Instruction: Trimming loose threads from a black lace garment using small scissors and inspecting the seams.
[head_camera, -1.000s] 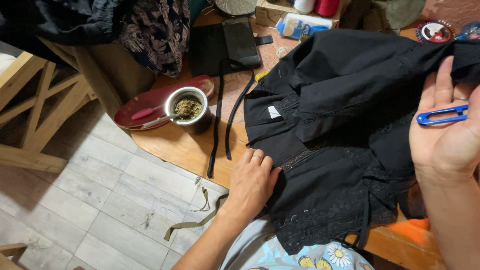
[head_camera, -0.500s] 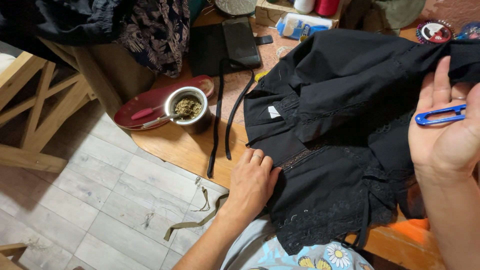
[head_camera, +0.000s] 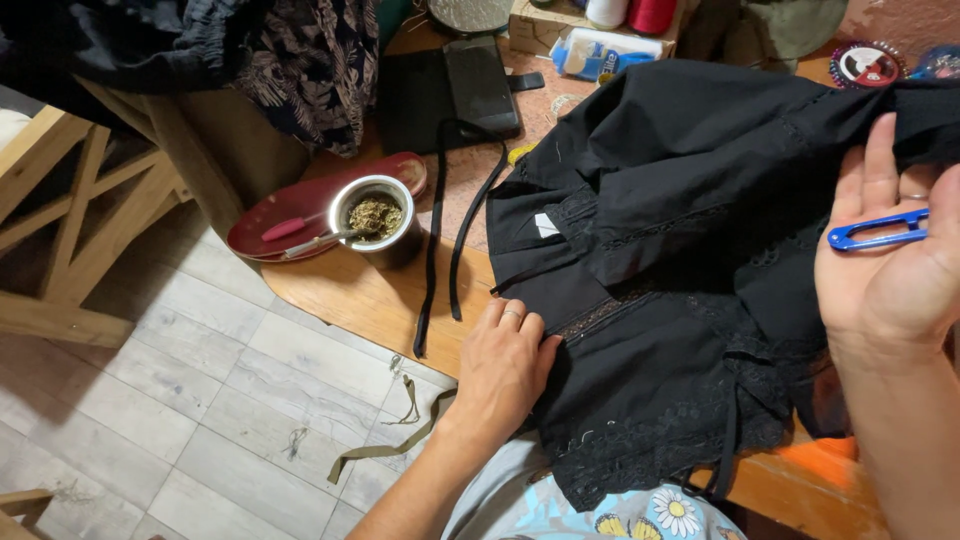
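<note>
Sewing work at the inspection stage, judging by the hands: black garment (head_camera: 700, 200) spread over the right half of the wooden bench (head_camera: 340, 295), bodice toward the far side, lace hem (head_camera: 640, 450) hanging off the near edge. Left hand (head_camera: 505, 365) laid flat on the garment's left edge, fingers slightly curled, pressing the cloth down rather than pinching it, grip open. Right hand (head_camera: 890, 260) raised at far right, palm up and fingers spread, grip open too, with blue thread snips (head_camera: 875, 233) lying loose across the base of the fingers, blades shut. Probably a pause to look the seams over before any trimming. Calls next for closing the right fingers round the snips and finding a loose thread end against black on black, with the left keeping the cloth taut. Garment matte and soft, folded in several layers, with openwork trim bands across the middle and a small white label (head_camera: 546, 225) near the neckline. Snips slim, smooth, plastic-looking. Left of the garment, a narrow black strap (head_camera: 440, 250) trailing over the bench edge, a round metal cup (head_camera: 378, 218) of dried green herb with a metal straw, set against an oval red plate (head_camera: 270, 215). Below, pale tiled floor (head_camera: 150, 400) with an olive fabric strip (head_camera: 390, 450) and thread scraps.
</note>
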